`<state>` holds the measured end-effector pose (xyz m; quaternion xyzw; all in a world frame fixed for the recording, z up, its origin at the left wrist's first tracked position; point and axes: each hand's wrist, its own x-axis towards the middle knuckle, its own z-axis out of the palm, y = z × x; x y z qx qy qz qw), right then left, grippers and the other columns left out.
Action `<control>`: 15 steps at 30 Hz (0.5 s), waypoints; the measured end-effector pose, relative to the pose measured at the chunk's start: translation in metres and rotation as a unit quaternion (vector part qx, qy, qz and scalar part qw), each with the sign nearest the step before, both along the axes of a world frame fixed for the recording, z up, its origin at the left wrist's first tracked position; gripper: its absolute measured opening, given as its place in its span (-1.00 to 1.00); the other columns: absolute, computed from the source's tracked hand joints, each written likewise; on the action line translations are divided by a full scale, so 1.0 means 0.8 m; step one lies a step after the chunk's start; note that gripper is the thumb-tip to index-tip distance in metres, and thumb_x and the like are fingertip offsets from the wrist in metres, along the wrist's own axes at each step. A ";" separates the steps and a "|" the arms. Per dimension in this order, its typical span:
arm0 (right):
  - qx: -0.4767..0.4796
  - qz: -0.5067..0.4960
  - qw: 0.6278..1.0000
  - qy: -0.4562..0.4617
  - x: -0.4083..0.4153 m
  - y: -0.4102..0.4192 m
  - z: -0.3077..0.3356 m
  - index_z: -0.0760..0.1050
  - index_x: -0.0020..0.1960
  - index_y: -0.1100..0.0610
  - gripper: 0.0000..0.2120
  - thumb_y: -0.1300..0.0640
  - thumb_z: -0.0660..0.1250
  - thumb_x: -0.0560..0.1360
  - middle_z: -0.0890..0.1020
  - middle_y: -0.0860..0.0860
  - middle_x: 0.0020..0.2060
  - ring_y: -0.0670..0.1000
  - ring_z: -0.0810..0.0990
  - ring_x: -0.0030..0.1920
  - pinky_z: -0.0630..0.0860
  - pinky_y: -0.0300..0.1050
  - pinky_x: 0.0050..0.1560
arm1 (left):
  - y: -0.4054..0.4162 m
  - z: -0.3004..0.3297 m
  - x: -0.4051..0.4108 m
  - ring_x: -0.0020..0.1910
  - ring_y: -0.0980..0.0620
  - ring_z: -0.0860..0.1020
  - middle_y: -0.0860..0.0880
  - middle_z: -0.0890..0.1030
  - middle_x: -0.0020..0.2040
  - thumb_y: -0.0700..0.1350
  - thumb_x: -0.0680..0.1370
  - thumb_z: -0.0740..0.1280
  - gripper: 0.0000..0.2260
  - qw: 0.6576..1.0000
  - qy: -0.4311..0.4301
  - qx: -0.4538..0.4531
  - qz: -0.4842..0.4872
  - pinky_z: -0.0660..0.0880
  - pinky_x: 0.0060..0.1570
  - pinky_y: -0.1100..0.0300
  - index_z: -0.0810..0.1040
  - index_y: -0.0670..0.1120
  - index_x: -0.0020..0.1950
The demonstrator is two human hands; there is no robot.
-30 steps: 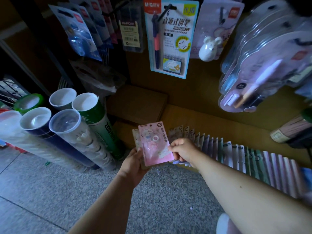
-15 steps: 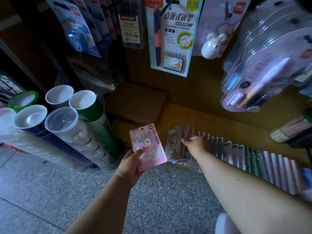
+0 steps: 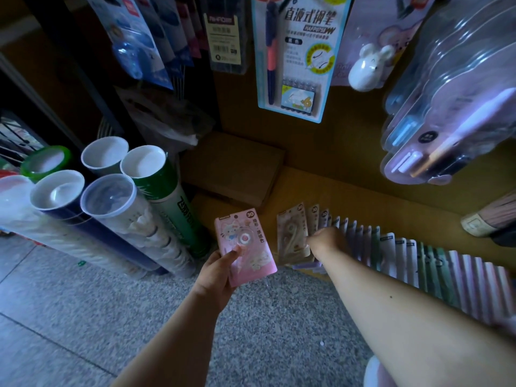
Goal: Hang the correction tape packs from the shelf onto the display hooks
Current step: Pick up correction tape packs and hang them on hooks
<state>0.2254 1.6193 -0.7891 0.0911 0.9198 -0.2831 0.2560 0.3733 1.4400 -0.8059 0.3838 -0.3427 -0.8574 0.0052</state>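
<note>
A single head-worn wide-angle view looks steeply down and forward, close over a low shelf [image 3: 363, 196] at centre frame, floor [image 3: 83, 317] filling the lower left, hanging packs crowding the top edge.

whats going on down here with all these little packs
A person is restocking. Their left hand holds a pink correction tape pack, while the right hand reaches into the row of packs standing on the low shelf. Nothing from this handful is on a hook yet.
</note>
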 end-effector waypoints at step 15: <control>-0.267 0.003 0.957 -0.111 0.027 0.007 0.050 0.55 -0.27 0.10 -0.86 0.21 0.43 0.44 0.66 0.13 -0.24 0.13 0.62 -0.20 0.46 -0.11 -0.20 | 0.023 0.017 -0.005 0.03 -0.19 0.66 -0.27 0.62 0.22 -0.23 0.59 0.28 -0.68 1.000 0.025 0.012 0.009 0.66 -0.08 -0.11 0.47 -0.22 0.35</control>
